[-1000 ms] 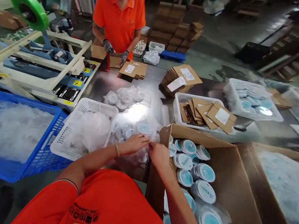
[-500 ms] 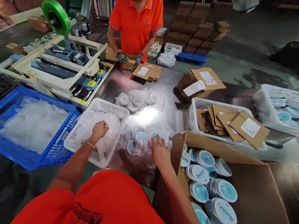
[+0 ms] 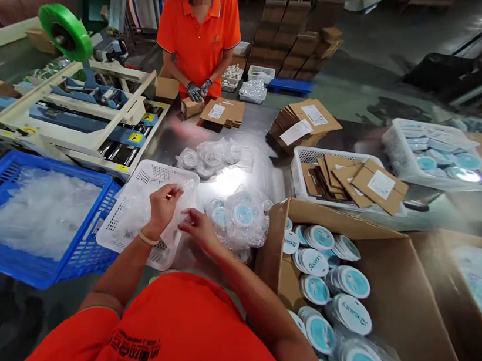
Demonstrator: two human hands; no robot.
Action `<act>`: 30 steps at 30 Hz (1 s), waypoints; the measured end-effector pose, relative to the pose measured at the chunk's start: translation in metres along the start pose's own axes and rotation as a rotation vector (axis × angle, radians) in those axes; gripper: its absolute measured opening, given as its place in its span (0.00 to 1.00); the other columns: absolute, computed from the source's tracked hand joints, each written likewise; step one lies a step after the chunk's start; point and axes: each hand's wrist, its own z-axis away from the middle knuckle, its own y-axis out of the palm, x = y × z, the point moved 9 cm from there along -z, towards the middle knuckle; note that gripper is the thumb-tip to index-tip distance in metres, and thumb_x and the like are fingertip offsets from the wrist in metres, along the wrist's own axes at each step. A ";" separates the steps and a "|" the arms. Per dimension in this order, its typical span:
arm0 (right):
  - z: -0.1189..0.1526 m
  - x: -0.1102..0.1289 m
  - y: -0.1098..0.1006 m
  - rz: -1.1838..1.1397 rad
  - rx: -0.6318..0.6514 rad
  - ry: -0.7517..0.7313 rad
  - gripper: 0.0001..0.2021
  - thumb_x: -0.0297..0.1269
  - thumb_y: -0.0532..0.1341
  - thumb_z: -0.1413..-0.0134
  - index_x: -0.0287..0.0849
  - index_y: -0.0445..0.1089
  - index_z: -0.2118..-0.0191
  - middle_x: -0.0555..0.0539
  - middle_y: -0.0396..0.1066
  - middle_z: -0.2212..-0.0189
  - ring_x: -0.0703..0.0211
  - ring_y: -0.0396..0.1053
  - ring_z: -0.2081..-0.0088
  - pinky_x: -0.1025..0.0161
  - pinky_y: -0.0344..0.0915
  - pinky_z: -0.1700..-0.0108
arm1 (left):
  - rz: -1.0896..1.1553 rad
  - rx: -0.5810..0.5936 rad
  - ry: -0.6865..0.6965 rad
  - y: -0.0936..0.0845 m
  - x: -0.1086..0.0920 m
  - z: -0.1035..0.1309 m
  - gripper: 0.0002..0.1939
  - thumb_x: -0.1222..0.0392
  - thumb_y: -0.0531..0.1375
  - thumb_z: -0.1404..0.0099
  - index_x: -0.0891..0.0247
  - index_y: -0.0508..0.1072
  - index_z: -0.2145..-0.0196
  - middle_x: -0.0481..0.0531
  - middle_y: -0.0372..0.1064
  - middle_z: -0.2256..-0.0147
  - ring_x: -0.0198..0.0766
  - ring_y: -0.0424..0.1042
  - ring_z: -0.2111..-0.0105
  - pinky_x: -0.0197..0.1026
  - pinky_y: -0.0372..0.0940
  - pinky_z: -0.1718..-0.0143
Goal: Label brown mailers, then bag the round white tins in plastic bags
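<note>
My left hand (image 3: 162, 210) is over a white perforated basket (image 3: 111, 228), fingers pinched on a clear plastic bag (image 3: 179, 203). Close to it, at the basket's right rim, my right hand (image 3: 200, 227) has its fingers curled against the same bag; the film is thin and its outline hard to make out. More loose clear film lies in the basket under my hands. Just right of my right hand sits a pile of bubble-wrapped round packs with blue-and-white labels (image 3: 243, 215) on the metal table. Behind it lie pale wrapped round packs (image 3: 209, 157).
To the left stands a blue crate (image 3: 82, 236) of clear film, with a tape machine (image 3: 65, 33) behind. A large carton (image 3: 419, 310) of round tins is at right. Flat cardboard (image 3: 380, 187) fills another basket. Across the table, a gloved co-worker (image 3: 201, 27) handles a small box (image 3: 191, 107).
My right hand has left the wrapped packs and moved left to the bag beside my left hand. My left hand has lifted slightly with the film. The view has turned a little right.
</note>
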 end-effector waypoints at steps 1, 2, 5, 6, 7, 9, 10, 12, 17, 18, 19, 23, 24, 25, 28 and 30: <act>-0.002 -0.005 -0.001 -0.053 -0.038 0.021 0.19 0.52 0.74 0.58 0.43 0.76 0.65 0.52 0.74 0.73 0.59 0.70 0.69 0.60 0.65 0.64 | -0.037 0.007 0.056 0.006 0.000 0.003 0.16 0.47 0.65 0.32 0.63 0.80 0.56 0.53 0.80 0.63 0.38 0.75 0.67 0.38 0.69 0.66; -0.003 -0.008 -0.008 -0.105 -0.099 0.025 0.18 0.53 0.72 0.55 0.43 0.74 0.69 0.53 0.71 0.76 0.61 0.67 0.71 0.61 0.64 0.65 | -0.074 0.044 0.114 0.013 0.001 0.007 0.20 0.46 0.65 0.31 0.63 0.78 0.49 0.57 0.80 0.56 0.40 0.76 0.63 0.39 0.71 0.64; 0.004 -0.005 -0.054 -0.228 -0.371 -0.035 0.20 0.55 0.72 0.58 0.45 0.68 0.76 0.55 0.67 0.79 0.64 0.62 0.74 0.63 0.62 0.67 | -0.291 0.302 0.239 0.044 0.022 0.023 0.31 0.49 0.66 0.30 0.61 0.68 0.34 0.67 0.73 0.40 0.51 0.75 0.45 0.50 0.73 0.48; 0.009 -0.001 -0.071 -0.267 -0.449 -0.060 0.21 0.55 0.74 0.60 0.45 0.67 0.76 0.56 0.66 0.80 0.64 0.61 0.74 0.63 0.62 0.67 | -0.413 0.402 0.236 0.052 0.038 0.031 0.29 0.52 0.64 0.28 0.60 0.68 0.33 0.67 0.71 0.37 0.54 0.71 0.39 0.55 0.70 0.42; 0.014 0.002 -0.087 -0.314 -0.498 -0.077 0.22 0.55 0.75 0.62 0.45 0.67 0.76 0.56 0.66 0.79 0.64 0.62 0.74 0.64 0.62 0.67 | -0.546 0.491 0.206 0.057 0.058 0.038 0.26 0.56 0.61 0.27 0.59 0.70 0.33 0.67 0.69 0.36 0.57 0.67 0.34 0.61 0.65 0.37; 0.024 0.007 -0.109 -0.419 -0.508 -0.070 0.23 0.54 0.77 0.66 0.46 0.68 0.73 0.55 0.70 0.76 0.62 0.66 0.72 0.63 0.66 0.66 | -0.781 0.621 0.109 0.055 0.098 0.050 0.24 0.64 0.54 0.25 0.57 0.73 0.35 0.66 0.67 0.33 0.60 0.59 0.29 0.69 0.56 0.32; 0.029 0.009 -0.115 -0.466 -0.483 -0.054 0.24 0.53 0.78 0.68 0.46 0.68 0.72 0.54 0.72 0.74 0.61 0.69 0.71 0.63 0.67 0.66 | -0.859 0.664 0.067 0.052 0.113 0.054 0.25 0.66 0.51 0.25 0.57 0.74 0.36 0.65 0.66 0.32 0.60 0.56 0.27 0.71 0.54 0.31; 0.041 0.012 -0.126 -0.529 -0.449 -0.026 0.25 0.49 0.81 0.71 0.46 0.67 0.72 0.54 0.73 0.74 0.60 0.71 0.71 0.62 0.69 0.67 | -0.921 0.737 0.008 0.046 0.131 0.056 0.26 0.69 0.49 0.27 0.57 0.76 0.39 0.65 0.66 0.32 0.60 0.55 0.26 0.73 0.51 0.31; 0.073 0.020 -0.147 -0.540 -0.442 -0.037 0.26 0.42 0.82 0.70 0.47 0.68 0.68 0.58 0.69 0.76 0.66 0.66 0.76 0.67 0.65 0.72 | -0.559 0.474 -0.104 0.039 0.084 0.011 0.17 0.62 0.57 0.30 0.63 0.80 0.48 0.67 0.79 0.48 0.61 0.72 0.39 0.70 0.58 0.34; 0.077 0.022 -0.147 -0.527 -0.411 -0.029 0.25 0.43 0.82 0.69 0.46 0.69 0.67 0.58 0.69 0.76 0.67 0.65 0.76 0.68 0.64 0.72 | -0.356 0.411 -0.126 0.043 0.066 0.003 0.16 0.56 0.58 0.29 0.63 0.79 0.48 0.65 0.79 0.50 0.58 0.74 0.41 0.65 0.62 0.35; 0.080 0.024 -0.145 -0.514 -0.372 -0.021 0.25 0.43 0.82 0.67 0.46 0.69 0.66 0.58 0.69 0.75 0.68 0.64 0.77 0.69 0.63 0.73 | -0.133 0.412 -0.177 0.053 0.050 0.001 0.18 0.50 0.60 0.29 0.62 0.78 0.48 0.63 0.79 0.51 0.55 0.75 0.44 0.60 0.66 0.38; 0.092 0.029 -0.148 -0.482 -0.321 -0.055 0.26 0.48 0.82 0.66 0.46 0.69 0.66 0.58 0.68 0.75 0.68 0.61 0.77 0.68 0.62 0.73 | 0.497 0.946 -0.628 0.130 0.004 0.056 0.31 0.37 0.75 0.50 0.64 0.79 0.58 0.57 0.79 0.64 0.43 0.78 0.64 0.46 0.73 0.59; 0.096 0.028 -0.153 -0.461 -0.339 -0.073 0.26 0.49 0.81 0.65 0.46 0.69 0.66 0.58 0.69 0.74 0.68 0.61 0.77 0.68 0.62 0.73 | 0.561 1.036 -0.699 0.141 -0.006 0.072 0.32 0.39 0.79 0.57 0.65 0.79 0.62 0.53 0.77 0.69 0.40 0.76 0.69 0.42 0.71 0.64; 0.101 0.027 -0.162 -0.424 -0.371 -0.091 0.26 0.50 0.81 0.64 0.46 0.68 0.65 0.57 0.69 0.74 0.67 0.62 0.76 0.68 0.61 0.72 | 0.603 1.063 -0.732 0.147 -0.014 0.082 0.32 0.42 0.81 0.62 0.65 0.79 0.65 0.50 0.74 0.73 0.36 0.72 0.73 0.39 0.68 0.68; 0.128 0.018 -0.212 -0.202 -0.549 -0.140 0.23 0.54 0.76 0.57 0.46 0.70 0.63 0.55 0.70 0.73 0.64 0.64 0.75 0.66 0.63 0.70 | 0.616 0.891 -0.698 0.145 -0.022 0.077 0.31 0.47 0.83 0.69 0.64 0.76 0.72 0.42 0.67 0.79 0.29 0.64 0.79 0.34 0.60 0.74; 0.163 0.010 -0.260 0.053 -0.772 -0.129 0.20 0.53 0.71 0.50 0.46 0.71 0.58 0.53 0.72 0.72 0.60 0.68 0.72 0.63 0.66 0.67 | 0.538 0.696 -0.583 0.128 -0.026 0.054 0.31 0.46 0.82 0.70 0.64 0.75 0.73 0.41 0.66 0.79 0.29 0.62 0.78 0.35 0.59 0.74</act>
